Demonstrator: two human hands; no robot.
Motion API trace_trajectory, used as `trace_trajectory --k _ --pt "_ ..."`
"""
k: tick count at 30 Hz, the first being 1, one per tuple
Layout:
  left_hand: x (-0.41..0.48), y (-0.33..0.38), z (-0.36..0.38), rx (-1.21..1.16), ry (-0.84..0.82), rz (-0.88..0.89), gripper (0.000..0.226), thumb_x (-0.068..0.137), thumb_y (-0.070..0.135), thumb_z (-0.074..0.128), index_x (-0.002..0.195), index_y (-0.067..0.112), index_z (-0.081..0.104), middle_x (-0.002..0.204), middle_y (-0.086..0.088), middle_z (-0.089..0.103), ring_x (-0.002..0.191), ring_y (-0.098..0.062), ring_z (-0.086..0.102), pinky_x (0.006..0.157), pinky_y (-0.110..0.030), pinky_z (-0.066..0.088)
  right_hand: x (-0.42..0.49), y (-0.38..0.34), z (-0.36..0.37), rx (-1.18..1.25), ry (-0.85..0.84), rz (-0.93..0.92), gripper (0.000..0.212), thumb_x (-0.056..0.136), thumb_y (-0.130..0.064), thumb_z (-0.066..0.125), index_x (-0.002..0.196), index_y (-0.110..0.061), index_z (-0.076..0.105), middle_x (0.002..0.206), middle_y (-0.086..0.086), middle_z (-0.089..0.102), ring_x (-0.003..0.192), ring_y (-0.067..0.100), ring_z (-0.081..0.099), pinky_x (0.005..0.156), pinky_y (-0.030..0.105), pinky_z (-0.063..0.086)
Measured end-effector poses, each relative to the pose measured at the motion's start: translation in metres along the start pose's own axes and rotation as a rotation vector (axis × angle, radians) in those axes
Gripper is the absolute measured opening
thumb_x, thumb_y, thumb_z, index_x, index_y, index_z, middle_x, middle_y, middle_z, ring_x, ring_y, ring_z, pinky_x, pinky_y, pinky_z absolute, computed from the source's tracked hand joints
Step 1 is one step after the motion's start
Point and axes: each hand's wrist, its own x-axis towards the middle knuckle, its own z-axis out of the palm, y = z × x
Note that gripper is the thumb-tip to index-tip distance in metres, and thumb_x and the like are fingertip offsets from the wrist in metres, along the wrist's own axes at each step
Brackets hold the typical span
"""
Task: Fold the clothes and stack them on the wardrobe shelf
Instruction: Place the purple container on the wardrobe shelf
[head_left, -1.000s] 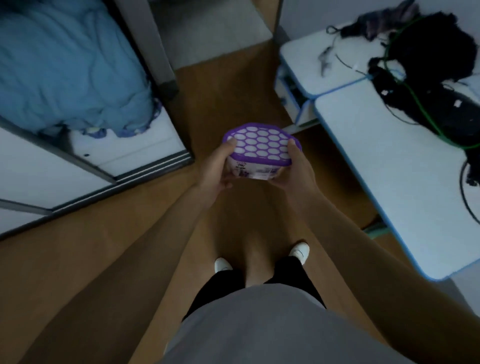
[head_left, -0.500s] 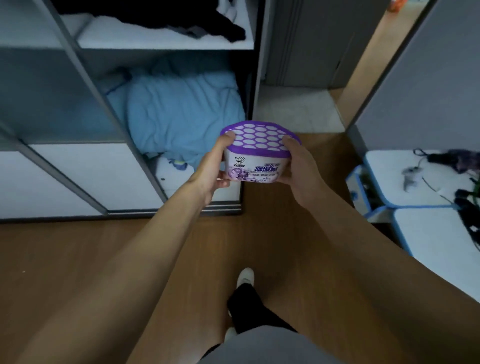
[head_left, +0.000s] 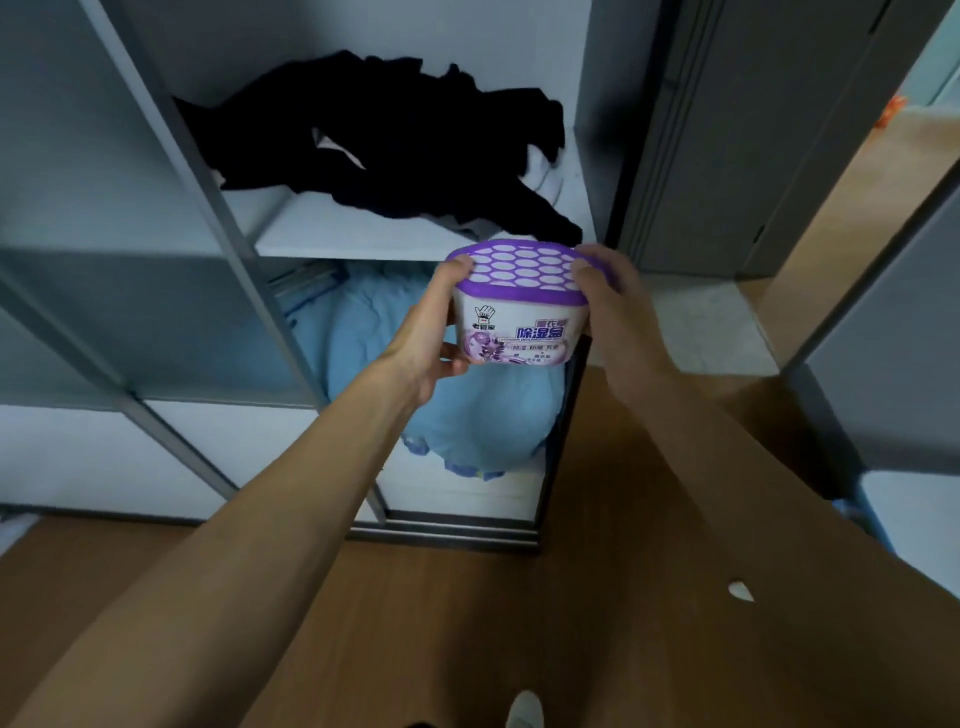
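Note:
A white dehumidifier box (head_left: 514, 322) with a purple honeycomb lid is held up in front of the open wardrobe. My left hand (head_left: 431, 332) grips its left side and my right hand (head_left: 613, 306) grips its right side. Just beyond it, the white wardrobe shelf (head_left: 322, 234) carries a heap of unfolded black clothes (head_left: 384, 145), with a bit of white fabric (head_left: 545, 176) at the heap's right end. Below the shelf, a bundled light blue quilt (head_left: 467, 410) fills the lower compartment.
Grey sliding door frames (head_left: 208, 208) slant across the wardrobe's left side. A grey door (head_left: 727, 130) stands to the right of the wardrobe, and a doorway opens at the far right. Wooden floor (head_left: 415, 597) lies under me. A blue-edged table corner (head_left: 904, 509) shows at right.
I have turned from the table toward the wardrobe and come closer. Both hands have carried the box up to the level of the shelf's front edge.

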Motion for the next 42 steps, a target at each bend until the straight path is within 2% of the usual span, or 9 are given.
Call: trace_trajectory --k 5,12,15,18,20,24,32,38,42 --pt "0.057 0.044 -0.018 -0.042 -0.03 0.025 0.048 0.079 0.069 0.049 0.082 0.025 0.069 0.065 0.004 0.065 0.049 -0.013 0.061 0.046 -0.02 0.042 0.067 -0.027 0.025 -0.152 -0.017 -0.153 0.03 0.099 -0.025 0.057 0.128 -0.018 0.06 0.107 -0.013 0.064 0.079 -0.015 0.064 0.061 0.006 0.048" --pt "0.161 0.107 -0.053 -0.154 -0.172 0.086 0.045 0.092 0.059 0.043 0.085 0.022 0.068 0.06 0.004 0.07 0.048 -0.009 0.067 0.041 -0.019 0.048 0.158 -0.059 0.067 -0.431 -0.09 -0.244 0.068 0.082 -0.039 0.079 0.14 -0.015 0.05 0.113 -0.011 0.062 0.08 -0.023 0.059 0.065 0.001 0.044" --pt "0.209 0.129 -0.068 -0.129 -0.228 0.071 0.051 0.089 0.063 0.043 0.071 0.024 0.071 0.059 0.005 0.069 0.043 -0.01 0.063 0.038 -0.015 0.042 0.197 -0.071 0.085 -0.582 -0.096 -0.237 0.072 0.075 -0.038 0.085 0.136 -0.021 0.051 0.11 -0.019 0.062 0.086 -0.02 0.06 0.066 0.0 0.044" --pt "0.258 0.149 -0.08 -0.072 -0.222 0.06 0.049 0.077 0.071 0.05 0.058 0.031 0.073 0.064 0.006 0.07 0.05 -0.01 0.066 0.045 -0.016 0.043 0.236 -0.086 0.1 -0.742 -0.08 -0.237 0.057 0.07 -0.04 0.088 0.114 -0.035 0.052 0.099 -0.024 0.061 0.081 -0.023 0.057 0.059 -0.001 0.042" --pt "0.286 0.161 -0.083 -0.034 -0.248 0.063 0.048 0.072 0.073 0.053 0.063 0.031 0.074 0.069 0.005 0.072 0.054 -0.011 0.068 0.046 -0.017 0.043 0.257 -0.096 0.109 -0.885 -0.073 -0.245 0.052 0.066 -0.048 0.087 0.103 -0.039 0.053 0.094 -0.022 0.063 0.082 -0.018 0.06 0.061 0.005 0.046" --pt "0.329 0.182 -0.076 -0.035 -0.324 0.035 0.049 0.074 0.071 0.054 0.074 0.025 0.072 0.069 0.004 0.071 0.052 -0.012 0.066 0.048 -0.017 0.043 0.293 -0.107 0.119 -1.136 0.009 -0.234 0.076 0.051 -0.071 0.075 0.113 -0.032 0.055 0.105 -0.008 0.059 0.094 0.011 0.06 0.079 0.035 0.054" --pt "0.386 0.227 -0.046 0.023 -0.423 0.139 0.058 0.082 0.069 0.043 0.048 0.03 0.07 0.054 0.006 0.064 0.039 -0.01 0.055 0.039 -0.013 0.028 0.359 -0.135 0.1 -1.272 0.054 -0.211 0.072 0.058 -0.068 0.081 0.111 -0.036 0.044 0.092 -0.02 0.045 0.081 0.002 0.05 0.062 0.024 0.041" --pt "0.425 0.255 -0.021 0.02 -0.385 0.158 0.053 0.088 0.071 0.04 0.081 0.025 0.064 0.056 0.008 0.07 0.04 -0.006 0.061 0.038 -0.011 0.039 0.406 -0.145 0.087 -1.225 0.114 -0.161 0.078 0.058 -0.058 0.088 0.118 -0.025 0.049 0.108 -0.004 0.059 0.094 0.014 0.06 0.08 0.038 0.057" --pt "0.463 0.262 -0.005 -0.083 -0.372 0.138 0.062 0.097 0.067 0.028 0.097 0.016 0.064 0.087 -0.005 0.074 0.072 -0.021 0.07 0.052 -0.024 0.05 0.431 -0.148 0.081 -1.219 0.254 -0.176 0.086 0.057 -0.055 0.09 0.123 -0.02 0.048 0.114 0.0 0.056 0.101 0.019 0.058 0.082 0.036 0.055"
